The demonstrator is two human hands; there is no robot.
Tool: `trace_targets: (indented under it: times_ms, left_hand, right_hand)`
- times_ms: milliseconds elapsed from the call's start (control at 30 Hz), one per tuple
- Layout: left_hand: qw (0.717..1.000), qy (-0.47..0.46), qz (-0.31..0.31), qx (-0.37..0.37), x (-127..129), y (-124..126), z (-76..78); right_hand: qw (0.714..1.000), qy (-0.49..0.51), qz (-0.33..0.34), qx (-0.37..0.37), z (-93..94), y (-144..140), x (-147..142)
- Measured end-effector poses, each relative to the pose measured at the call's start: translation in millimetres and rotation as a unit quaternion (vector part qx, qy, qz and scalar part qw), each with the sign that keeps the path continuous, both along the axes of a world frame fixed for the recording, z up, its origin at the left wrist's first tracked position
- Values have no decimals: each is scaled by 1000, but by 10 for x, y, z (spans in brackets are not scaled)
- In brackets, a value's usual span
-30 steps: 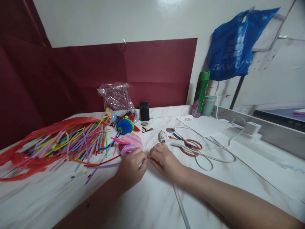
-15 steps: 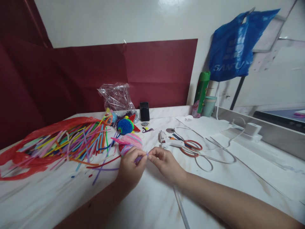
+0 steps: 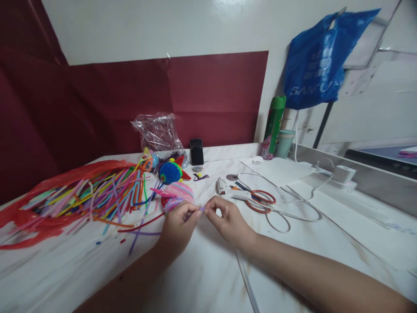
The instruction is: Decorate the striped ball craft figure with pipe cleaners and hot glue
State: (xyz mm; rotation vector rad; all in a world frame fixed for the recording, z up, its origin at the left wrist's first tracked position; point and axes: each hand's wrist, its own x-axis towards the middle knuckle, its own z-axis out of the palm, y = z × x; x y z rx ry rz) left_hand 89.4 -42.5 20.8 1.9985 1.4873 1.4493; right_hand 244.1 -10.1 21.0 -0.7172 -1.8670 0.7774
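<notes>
Near the centre of the frame, the left hand (image 3: 177,226) and right hand (image 3: 228,219) meet fingertip to fingertip over the white bench (image 3: 202,278), both pinched shut on a short purple pipe cleaner (image 3: 199,210) held between them. Just above lies a pink coiled pipe-cleaner piece (image 3: 177,193). A heap of coloured pipe cleaners (image 3: 94,198) fills the left; red-handled scissors (image 3: 260,201) lie right of centre.
</notes>
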Motion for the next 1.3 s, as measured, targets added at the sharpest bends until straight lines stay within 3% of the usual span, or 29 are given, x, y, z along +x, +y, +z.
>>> trace_targets:
  times_ms: [100,333,433,567,633,700,800,933,1167,1300]
  left_hand:
    - [999,-15,18,27,49,-34,-13]
    - [993,57,45,91,48,-50,16]
    - [984,135,32,113,-6,-25,-6]
    - [953,262,2,153,-58,-20,-20]
    - [954,258,-7,154,-63,-29,9]
    - [969,202,-25,141,-60,-42,60]
    - [987,106,-48,110,-46,-65,133]
    - [995,41,-30,91,-6,-92,142]
    - [989,48,-10,142,41,-108,72]
    - [984,90,22,150,23,-87,57]
  right_hand:
    - [998,28,2,-58,-17,-33,-24]
    - [999,6,4,-53,-73,-51,-58]
    - [997,-51,-17,59,-84,-25,-38]
    - [943,-162,-34,287,-66,19,23]
    - [932,-179,-33,313,-36,28,45]
    - [951,-146,-27,271,5,22,54]
    - [987,-61,-9,148,60,-12,47]
    - [1000,13,2,26,60,-70,19]
    - [997,68,0,-31,-34,-114,-43]
    - [998,45,-1,-36,-83,-89,-59]
